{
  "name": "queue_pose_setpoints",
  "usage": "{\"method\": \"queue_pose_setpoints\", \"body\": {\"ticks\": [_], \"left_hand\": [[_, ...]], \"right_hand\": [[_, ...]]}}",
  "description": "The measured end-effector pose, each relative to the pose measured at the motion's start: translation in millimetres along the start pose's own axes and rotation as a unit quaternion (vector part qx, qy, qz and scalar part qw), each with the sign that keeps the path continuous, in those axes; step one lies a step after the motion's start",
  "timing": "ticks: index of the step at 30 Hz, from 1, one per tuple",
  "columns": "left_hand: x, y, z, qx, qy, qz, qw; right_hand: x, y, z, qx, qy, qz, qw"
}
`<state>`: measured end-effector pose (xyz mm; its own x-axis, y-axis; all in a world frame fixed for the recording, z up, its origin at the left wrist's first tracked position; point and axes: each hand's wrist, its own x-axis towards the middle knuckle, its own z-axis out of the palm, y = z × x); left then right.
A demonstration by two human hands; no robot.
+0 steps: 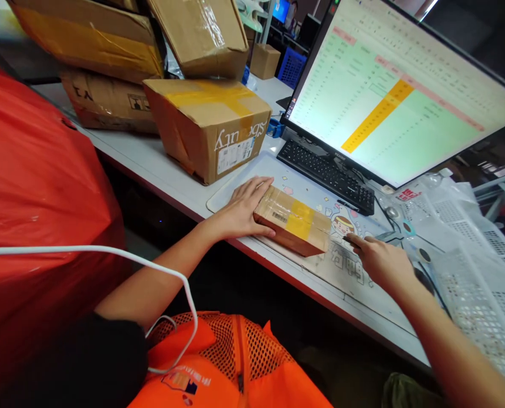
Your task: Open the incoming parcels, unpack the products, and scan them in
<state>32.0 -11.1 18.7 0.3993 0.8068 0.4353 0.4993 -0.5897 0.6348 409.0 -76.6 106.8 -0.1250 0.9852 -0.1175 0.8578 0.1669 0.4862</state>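
A small cardboard box (292, 220) with yellow tape and a barcode lies on the desk mat near the front edge. My left hand (249, 209) grips its left end, thumb along the near side and fingers over the far side. Just off the box's right end, my right hand (377, 255) is closed around a slim dark tool (351, 242). The tool's tip points toward the box with a small gap between them. Most of it is hidden in my fingers, and its kind does not show.
Behind the box stand a keyboard (326, 175) and a large monitor (399, 96). A taped carton (210, 124) sits to the left, with more cartons (103, 39) stacked behind it. White plastic baskets (477, 300) are at right. A white cable (150, 262) crosses before my left arm.
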Motion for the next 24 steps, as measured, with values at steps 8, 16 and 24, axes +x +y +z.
{"method": "queue_pose_setpoints", "body": {"ticks": [8, 16, 24], "left_hand": [[-20, 59, 48.5, 0.189, 0.142, 0.154, 0.959], [-16, 51, 63.8, 0.166, 0.206, 0.150, 0.953], [-20, 54, 60.4, 0.156, 0.194, 0.166, 0.954]], "right_hand": [[16, -25, 66, 0.149, 0.096, 0.034, 0.984], [48, -63, -6, 0.423, 0.278, -0.121, 0.854], [102, -60, -23, 0.430, 0.186, -0.096, 0.878]]}}
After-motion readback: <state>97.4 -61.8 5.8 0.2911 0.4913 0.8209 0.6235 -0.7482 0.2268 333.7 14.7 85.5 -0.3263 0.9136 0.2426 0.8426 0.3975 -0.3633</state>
